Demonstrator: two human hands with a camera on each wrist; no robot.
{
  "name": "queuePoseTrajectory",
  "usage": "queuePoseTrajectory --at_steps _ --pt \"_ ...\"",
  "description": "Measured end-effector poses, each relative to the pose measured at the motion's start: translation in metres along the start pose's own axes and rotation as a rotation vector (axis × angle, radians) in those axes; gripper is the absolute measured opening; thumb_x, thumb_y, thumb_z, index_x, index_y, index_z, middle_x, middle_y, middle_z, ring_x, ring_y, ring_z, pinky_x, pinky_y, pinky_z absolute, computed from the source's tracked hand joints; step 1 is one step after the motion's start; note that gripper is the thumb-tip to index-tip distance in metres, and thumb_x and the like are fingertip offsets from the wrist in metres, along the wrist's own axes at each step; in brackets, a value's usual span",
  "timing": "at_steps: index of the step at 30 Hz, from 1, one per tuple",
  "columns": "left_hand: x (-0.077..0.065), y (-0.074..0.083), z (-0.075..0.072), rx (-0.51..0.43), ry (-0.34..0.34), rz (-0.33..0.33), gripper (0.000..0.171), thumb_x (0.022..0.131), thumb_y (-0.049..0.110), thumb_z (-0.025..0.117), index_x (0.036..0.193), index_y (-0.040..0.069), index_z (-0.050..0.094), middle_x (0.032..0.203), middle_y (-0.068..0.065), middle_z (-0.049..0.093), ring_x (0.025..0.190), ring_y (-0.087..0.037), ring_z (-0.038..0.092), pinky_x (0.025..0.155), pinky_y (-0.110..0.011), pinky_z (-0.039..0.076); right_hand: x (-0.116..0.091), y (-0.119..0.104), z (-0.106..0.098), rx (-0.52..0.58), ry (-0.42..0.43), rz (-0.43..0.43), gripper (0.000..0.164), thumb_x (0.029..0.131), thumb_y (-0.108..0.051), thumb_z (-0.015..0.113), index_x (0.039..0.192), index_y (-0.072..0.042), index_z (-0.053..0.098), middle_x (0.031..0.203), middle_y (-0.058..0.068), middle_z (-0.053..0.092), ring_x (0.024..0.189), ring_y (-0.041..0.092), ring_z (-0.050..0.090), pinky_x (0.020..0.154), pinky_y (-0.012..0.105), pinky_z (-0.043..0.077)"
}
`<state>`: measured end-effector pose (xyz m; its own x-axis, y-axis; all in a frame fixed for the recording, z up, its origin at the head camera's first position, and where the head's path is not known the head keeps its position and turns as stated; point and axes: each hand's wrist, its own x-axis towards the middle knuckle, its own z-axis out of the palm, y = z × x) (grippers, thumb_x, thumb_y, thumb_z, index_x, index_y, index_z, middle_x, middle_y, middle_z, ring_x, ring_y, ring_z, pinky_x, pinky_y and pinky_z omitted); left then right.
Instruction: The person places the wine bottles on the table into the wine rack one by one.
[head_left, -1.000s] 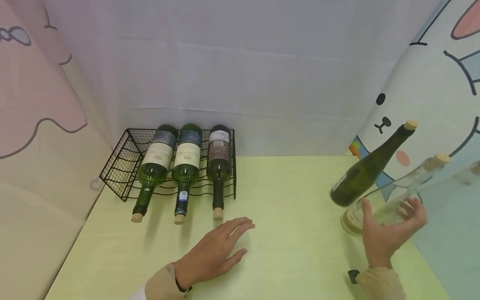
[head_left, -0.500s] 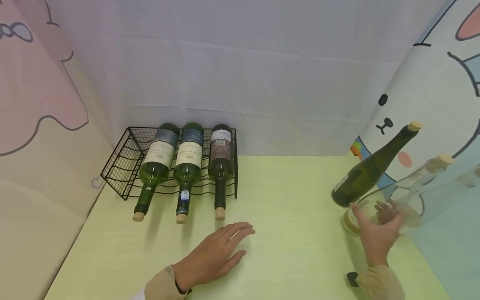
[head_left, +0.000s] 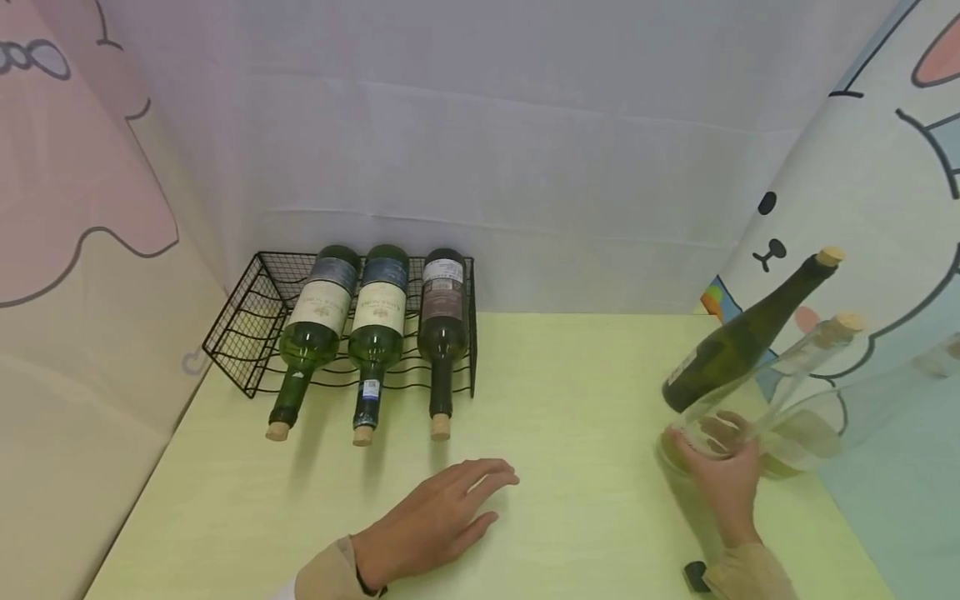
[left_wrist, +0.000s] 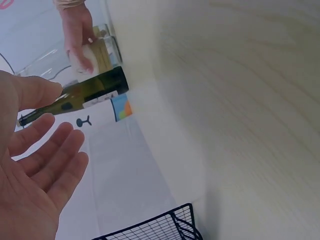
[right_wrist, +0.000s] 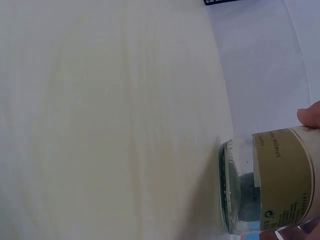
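Note:
At the right of the head view my right hand (head_left: 723, 483) grips a clear glass wine bottle (head_left: 804, 357) low on its body, thumb on the near side. The bottle has a cork (head_left: 849, 322) and leans right; in the right wrist view its tan and white label (right_wrist: 282, 177) shows, its base close to the tabletop. A dark green bottle (head_left: 723, 358) stands just behind it. To its right is a second clear bottle (head_left: 806, 437), partly overlapped. My left hand (head_left: 442, 521) is held over the table with fingers loosely extended and holds nothing.
A black wire rack (head_left: 251, 337) at back left bears three corked bottles lying neck forward: two green ones (head_left: 318, 312) (head_left: 377, 312) and a darker one (head_left: 442, 308). A small black object (head_left: 696, 577) is beside my right sleeve. Cloth walls (head_left: 525, 167) enclose the table (head_left: 570, 467).
My right hand has closed from an open spread onto the clear bottle and brought it left, away from the second clear bottle. My left hand has barely moved.

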<state>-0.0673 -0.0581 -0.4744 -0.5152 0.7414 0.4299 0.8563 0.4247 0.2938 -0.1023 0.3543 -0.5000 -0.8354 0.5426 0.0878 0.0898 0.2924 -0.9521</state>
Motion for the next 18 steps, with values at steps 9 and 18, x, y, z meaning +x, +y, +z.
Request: queuePoseTrajectory --at_steps 9,18 --pt "0.0 0.006 0.002 0.007 -0.005 0.028 0.046 0.095 0.019 0.065 0.138 0.014 0.05 0.142 0.004 0.044 0.133 -0.007 0.04 0.107 -0.023 0.031 -0.027 -0.007 0.016 -0.059 -0.179 -0.146 0.074 0.073 -0.008 0.087 0.133 -0.008 0.043 0.123 0.005 0.056 0.109 0.006 0.054 0.094 0.017 0.042" --pt "0.002 0.011 -0.001 -0.028 -0.017 0.029 0.044 0.098 0.023 0.062 0.14 0.018 0.049 0.142 0.009 0.044 0.132 -0.004 0.039 0.107 -0.021 0.03 -0.044 -0.027 0.023 -0.224 -0.374 -0.302 0.073 0.075 -0.021 0.087 0.134 -0.008 0.045 0.125 0.004 0.057 0.114 0.014 0.054 0.095 0.034 0.044"
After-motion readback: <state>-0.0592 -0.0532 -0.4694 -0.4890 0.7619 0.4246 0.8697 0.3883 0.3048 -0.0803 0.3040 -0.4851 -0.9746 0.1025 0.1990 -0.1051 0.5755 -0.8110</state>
